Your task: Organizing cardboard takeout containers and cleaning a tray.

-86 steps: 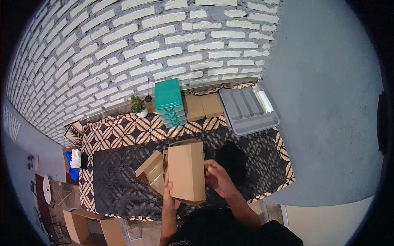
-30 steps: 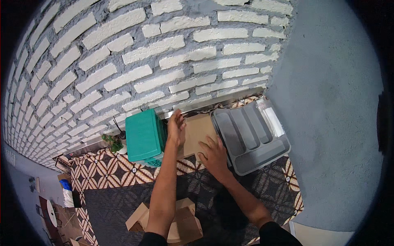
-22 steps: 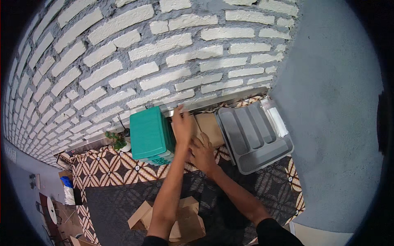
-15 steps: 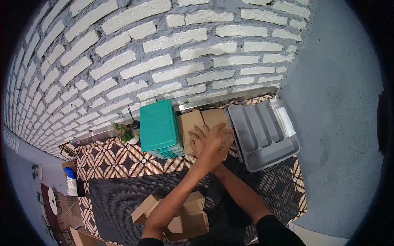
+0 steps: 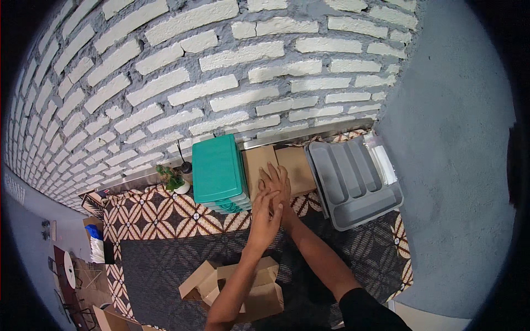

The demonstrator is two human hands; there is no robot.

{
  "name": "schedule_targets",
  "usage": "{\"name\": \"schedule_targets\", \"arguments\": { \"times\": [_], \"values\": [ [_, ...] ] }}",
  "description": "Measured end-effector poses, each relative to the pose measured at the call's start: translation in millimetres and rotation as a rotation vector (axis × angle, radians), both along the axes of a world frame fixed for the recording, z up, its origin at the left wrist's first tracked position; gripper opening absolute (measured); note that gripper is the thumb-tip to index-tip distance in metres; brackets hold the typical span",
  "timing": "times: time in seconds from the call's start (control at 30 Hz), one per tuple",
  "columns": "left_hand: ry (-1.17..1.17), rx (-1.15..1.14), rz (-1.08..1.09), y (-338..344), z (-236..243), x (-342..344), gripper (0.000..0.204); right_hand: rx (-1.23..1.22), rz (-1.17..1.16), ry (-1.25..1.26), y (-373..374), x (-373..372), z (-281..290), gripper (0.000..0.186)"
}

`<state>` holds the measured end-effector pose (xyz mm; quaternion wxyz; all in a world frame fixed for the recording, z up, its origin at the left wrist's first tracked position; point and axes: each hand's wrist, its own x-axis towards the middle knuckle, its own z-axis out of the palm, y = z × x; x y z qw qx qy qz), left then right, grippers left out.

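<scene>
At the back of a table covered in patterned cloth [image 5: 143, 218], two plain brown cardboard boxes stand side by side: a left box [image 5: 257, 163] and a right box [image 5: 296, 165], meeting at a seam. The left hand [image 5: 265, 222] reaches up from below, fingers loosely extended and overlapping the other hand, with nothing visible in its grasp. The right hand [image 5: 279, 190], slanting in from the right, spreads its fingers over the left box near the seam, gripping nothing visible; whether it touches the cardboard cannot be told. An open carton [image 5: 264, 302] with splayed flaps lies below, near the left forearm. Left of the boxes is a green-topped drawer unit [image 5: 217, 168]; to their right, a grey tray [image 5: 353, 212] divided into long compartments.
</scene>
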<state>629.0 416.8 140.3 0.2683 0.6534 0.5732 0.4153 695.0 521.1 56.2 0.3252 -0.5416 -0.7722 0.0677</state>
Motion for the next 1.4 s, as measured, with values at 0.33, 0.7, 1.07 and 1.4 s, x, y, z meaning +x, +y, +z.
{"name": "schedule_targets", "arguments": {
  "times": [0.33,0.7,1.07,1.4],
  "values": [
    [-0.087,-0.017,0.061,-29,11,2,0.032,-0.05,0.061,0.039,9,2,12,0.048],
    [-0.23,0.092,0.487,-176,52,-36,0.022,-0.204,0.118,0.617,-138,59,59,0.037],
    [0.088,-0.192,0.615,-304,-28,-72,0.035,-0.601,0.104,0.398,-339,63,-16,0.041],
    [-0.63,-0.098,0.439,-324,-30,-77,0.059,-0.842,0.139,1.27,-343,88,46,0.035]
  ]
}}
